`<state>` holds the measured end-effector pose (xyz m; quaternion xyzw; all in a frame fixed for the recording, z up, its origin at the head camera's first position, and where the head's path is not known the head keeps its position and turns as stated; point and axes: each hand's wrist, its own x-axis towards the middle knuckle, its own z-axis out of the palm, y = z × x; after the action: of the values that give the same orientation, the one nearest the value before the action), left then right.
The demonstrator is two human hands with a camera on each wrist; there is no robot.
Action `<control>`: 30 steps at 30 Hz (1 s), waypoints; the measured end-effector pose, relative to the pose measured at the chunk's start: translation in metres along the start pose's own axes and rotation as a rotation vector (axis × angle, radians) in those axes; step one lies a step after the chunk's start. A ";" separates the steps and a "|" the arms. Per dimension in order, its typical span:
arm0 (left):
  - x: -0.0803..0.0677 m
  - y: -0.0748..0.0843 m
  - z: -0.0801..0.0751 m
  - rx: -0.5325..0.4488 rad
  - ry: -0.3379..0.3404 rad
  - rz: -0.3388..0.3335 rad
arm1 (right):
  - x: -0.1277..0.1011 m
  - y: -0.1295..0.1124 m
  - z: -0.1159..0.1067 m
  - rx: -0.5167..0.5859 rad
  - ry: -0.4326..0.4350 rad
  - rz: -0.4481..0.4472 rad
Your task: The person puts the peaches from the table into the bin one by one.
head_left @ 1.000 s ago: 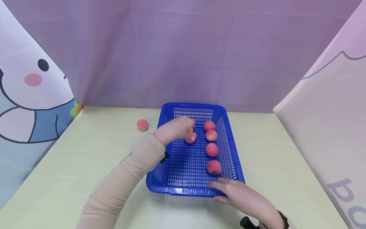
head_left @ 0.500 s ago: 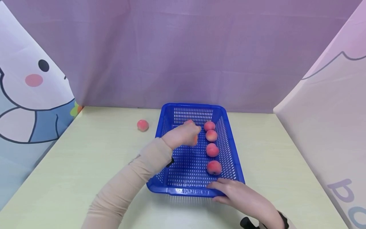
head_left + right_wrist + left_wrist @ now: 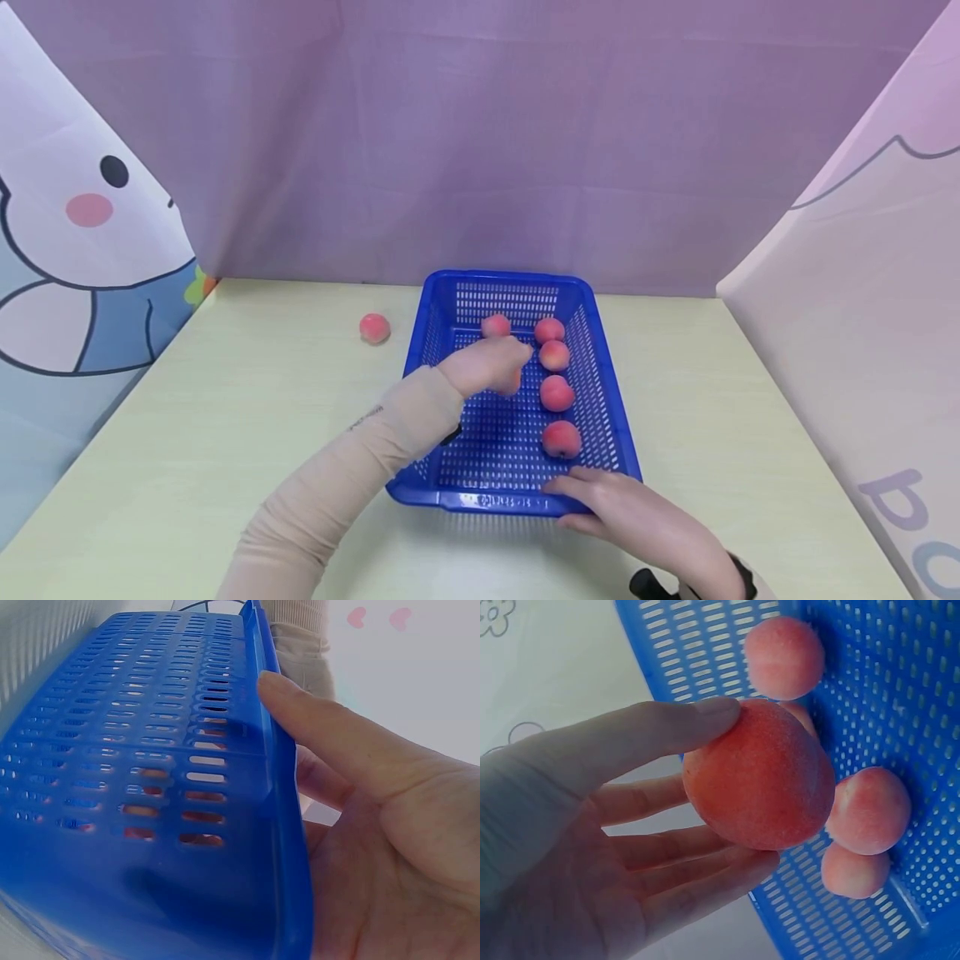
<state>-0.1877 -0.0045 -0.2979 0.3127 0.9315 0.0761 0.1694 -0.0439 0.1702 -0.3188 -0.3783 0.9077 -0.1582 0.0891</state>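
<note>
Blue plastic basket [image 3: 517, 500] is steadied at its near rim by the right hand [image 3: 622, 508], fingers gripping, while the left hand [image 3: 487, 367] holds a peach [image 3: 759, 774] over it.

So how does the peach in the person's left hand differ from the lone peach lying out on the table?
The pink-red round peach in the left hand is held between thumb and fingers above the blue plastic slotted basket; the pink round peach on the pale table lies untouched, left of the basket. The held one is half hidden by the left hand in the head view; the other shows fully. Both look alike in colour and shape.
</note>
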 end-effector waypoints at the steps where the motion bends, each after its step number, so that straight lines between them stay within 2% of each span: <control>1: 0.001 0.000 0.001 -0.010 -0.007 -0.008 | 0.000 0.000 0.000 -0.003 0.002 -0.003; 9: 0.005 0.000 0.013 -0.050 -0.060 -0.053 | 0.000 0.001 0.002 -0.024 0.037 -0.047; 17: 0.010 0.000 0.021 0.071 -0.081 -0.042 | 0.001 0.000 0.001 -0.009 0.019 -0.024; 24: 0.015 -0.002 0.033 0.103 -0.117 -0.042 | 0.000 0.000 0.001 -0.012 0.014 -0.023; 30: 0.014 -0.003 0.039 0.098 -0.107 -0.022 | 0.000 -0.001 0.000 -0.010 0.012 -0.009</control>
<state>-0.1857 0.0034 -0.3389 0.3139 0.9272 0.0118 0.2041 -0.0432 0.1696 -0.3186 -0.3818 0.9073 -0.1565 0.0811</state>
